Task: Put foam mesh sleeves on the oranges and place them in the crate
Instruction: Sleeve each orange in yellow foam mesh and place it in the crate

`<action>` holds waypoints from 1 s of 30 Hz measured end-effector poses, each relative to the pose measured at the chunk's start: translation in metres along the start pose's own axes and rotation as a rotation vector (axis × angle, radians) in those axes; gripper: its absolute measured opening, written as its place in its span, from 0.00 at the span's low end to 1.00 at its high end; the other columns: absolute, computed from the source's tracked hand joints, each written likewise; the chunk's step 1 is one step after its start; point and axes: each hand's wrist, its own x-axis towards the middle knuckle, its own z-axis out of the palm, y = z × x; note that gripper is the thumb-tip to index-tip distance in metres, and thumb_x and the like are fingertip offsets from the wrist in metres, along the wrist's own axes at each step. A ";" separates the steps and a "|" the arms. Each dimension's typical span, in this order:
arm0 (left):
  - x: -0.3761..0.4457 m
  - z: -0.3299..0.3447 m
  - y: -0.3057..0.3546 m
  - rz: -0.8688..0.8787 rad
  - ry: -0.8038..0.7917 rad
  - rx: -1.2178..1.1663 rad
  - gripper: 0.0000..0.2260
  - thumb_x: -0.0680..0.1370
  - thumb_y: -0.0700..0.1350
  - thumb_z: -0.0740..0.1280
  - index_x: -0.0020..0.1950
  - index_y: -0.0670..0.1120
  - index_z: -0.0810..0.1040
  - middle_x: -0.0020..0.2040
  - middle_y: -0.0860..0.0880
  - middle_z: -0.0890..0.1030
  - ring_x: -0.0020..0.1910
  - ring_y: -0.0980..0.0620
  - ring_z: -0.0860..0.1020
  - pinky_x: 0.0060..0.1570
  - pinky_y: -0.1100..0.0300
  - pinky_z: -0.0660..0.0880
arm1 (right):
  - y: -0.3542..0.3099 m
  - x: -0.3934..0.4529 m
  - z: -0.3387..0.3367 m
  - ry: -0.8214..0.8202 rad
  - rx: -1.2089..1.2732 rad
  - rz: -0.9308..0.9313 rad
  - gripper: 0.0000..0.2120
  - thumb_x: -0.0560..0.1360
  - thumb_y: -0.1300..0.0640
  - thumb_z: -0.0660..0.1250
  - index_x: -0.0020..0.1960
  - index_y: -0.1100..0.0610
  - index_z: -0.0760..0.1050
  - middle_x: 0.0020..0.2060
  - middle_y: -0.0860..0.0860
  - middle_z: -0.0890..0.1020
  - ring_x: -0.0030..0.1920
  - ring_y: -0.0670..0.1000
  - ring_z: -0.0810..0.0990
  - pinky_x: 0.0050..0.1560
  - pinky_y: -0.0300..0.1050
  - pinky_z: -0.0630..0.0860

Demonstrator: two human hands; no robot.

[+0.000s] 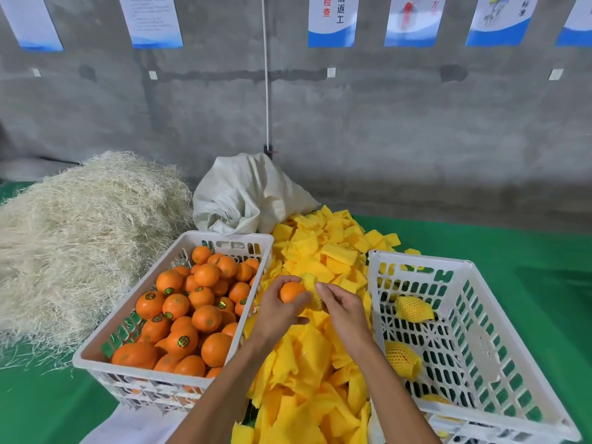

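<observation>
Orange point(291, 291) is gripped by curled left hand point(278, 310); yellow foam sleeve point(312, 291) is pinched by right hand point(342, 307) against it, between both crates.

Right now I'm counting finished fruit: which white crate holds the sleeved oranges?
The right crate: its oranges wear yellow mesh, while the left crate holds bare ones.

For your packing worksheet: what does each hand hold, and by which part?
The left hand grips a bare orange around its sides. The right hand pinches a yellow foam mesh sleeve at its edge, against the orange.
</observation>
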 end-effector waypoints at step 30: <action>0.038 -0.021 -0.012 -0.254 0.108 -0.044 0.07 0.77 0.49 0.74 0.54 0.50 0.82 0.54 0.46 0.79 0.47 0.47 0.78 0.33 0.55 0.81 | 0.005 0.032 0.032 0.111 0.690 0.525 0.12 0.83 0.59 0.64 0.61 0.66 0.78 0.50 0.62 0.84 0.45 0.57 0.82 0.40 0.50 0.82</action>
